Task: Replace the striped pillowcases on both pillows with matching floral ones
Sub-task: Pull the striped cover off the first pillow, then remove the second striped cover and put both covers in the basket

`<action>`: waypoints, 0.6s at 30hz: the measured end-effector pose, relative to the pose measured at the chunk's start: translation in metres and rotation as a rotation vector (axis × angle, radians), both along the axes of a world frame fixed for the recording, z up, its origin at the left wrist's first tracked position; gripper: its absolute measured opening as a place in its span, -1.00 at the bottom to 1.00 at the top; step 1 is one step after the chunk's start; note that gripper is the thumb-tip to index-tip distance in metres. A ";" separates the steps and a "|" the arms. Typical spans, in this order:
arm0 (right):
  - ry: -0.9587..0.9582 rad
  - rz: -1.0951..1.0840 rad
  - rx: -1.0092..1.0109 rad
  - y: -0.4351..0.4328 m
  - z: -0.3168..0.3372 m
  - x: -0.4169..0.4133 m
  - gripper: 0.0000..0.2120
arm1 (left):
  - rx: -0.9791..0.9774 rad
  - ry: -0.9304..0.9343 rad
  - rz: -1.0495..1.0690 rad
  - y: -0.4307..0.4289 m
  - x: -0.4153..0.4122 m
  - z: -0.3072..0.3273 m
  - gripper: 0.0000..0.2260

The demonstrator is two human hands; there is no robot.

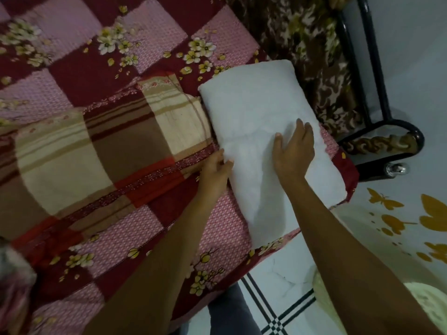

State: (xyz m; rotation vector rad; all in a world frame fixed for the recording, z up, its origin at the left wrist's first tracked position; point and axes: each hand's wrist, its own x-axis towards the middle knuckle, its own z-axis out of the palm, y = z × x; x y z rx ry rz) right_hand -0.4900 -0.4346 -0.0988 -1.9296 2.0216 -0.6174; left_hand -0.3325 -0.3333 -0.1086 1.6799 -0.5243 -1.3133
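Observation:
A bare white pillow [254, 122] lies on the bed near its right edge, with no case on it. To its left lies a striped pillowcase [79, 151] in cream, brown and red bands; whether a pillow fills it I cannot tell. My left hand [215, 169] pinches the pillow's left edge where it meets the striped cloth. My right hand [294, 151] rests flat on top of the pillow, fingers spread.
The bed carries a pink and maroon checked sheet [79, 49] with cream flowers. A dark metal bed frame [377, 68] and a brown patterned cloth stand at the upper right. White tiled floor [285, 269] and a butterfly-print fabric [430, 221] lie at the right.

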 end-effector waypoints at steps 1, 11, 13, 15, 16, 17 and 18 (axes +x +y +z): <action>-0.032 0.059 -0.040 0.013 0.005 0.017 -0.46 | -0.033 -0.003 0.006 0.010 0.008 0.009 -0.69; -0.282 0.986 0.062 0.267 0.020 0.298 -0.74 | -0.008 -0.307 0.335 0.279 0.230 0.022 -0.90; -0.259 1.132 0.159 0.310 0.009 0.341 -0.69 | 0.066 -0.369 0.416 0.338 0.271 0.017 -0.88; -0.219 1.238 0.263 0.356 -0.011 0.390 -0.55 | 0.106 -0.419 0.466 0.399 0.319 0.015 -0.87; -0.171 1.278 0.316 0.380 -0.022 0.416 -0.44 | 0.133 -0.455 0.479 0.429 0.342 0.013 -0.89; -0.125 1.302 0.360 0.395 -0.031 0.434 -0.30 | 0.174 -0.487 0.487 0.450 0.359 0.010 -0.89; -0.068 1.324 0.410 0.416 -0.040 0.460 -0.15 | 0.237 -0.527 0.498 0.479 0.381 0.003 -0.88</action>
